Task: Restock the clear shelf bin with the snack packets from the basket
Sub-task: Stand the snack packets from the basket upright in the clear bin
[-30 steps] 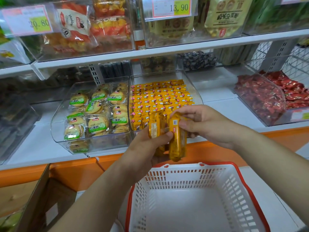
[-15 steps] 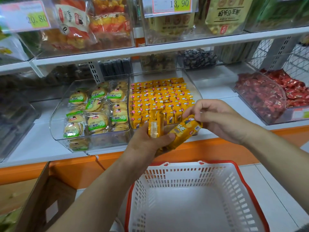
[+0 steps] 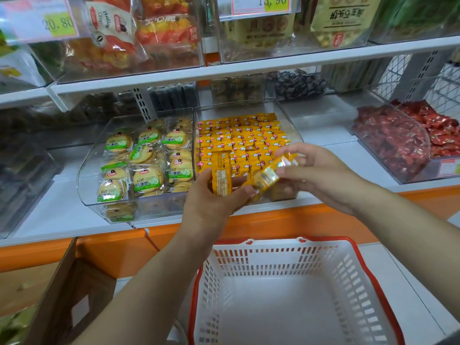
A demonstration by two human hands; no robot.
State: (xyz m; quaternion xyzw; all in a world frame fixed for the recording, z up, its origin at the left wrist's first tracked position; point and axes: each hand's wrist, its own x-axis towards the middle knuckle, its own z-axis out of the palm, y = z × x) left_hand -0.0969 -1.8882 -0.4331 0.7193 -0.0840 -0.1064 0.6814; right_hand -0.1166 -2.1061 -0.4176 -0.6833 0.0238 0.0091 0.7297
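White shelf (image 3: 323, 135) with orange edge (image 3: 298, 221)

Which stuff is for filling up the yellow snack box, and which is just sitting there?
For the job: left hand, right hand, upright yellow packet, tilted yellow packet, yellow-packet bin, white basket.
Just there: green-label biscuits, red sweets, 13.90 price tag, cardboard box.

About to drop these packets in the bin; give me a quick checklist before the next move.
1. Left hand grips the upright packet: ok.
2. Right hand pinches the tilted packet: ok.
3. Clear bin open on top, just beyond both hands: ok.
4. Free room at the bin's front: cannot tell, hands hide it.
5. Basket shows no packets inside: ok.
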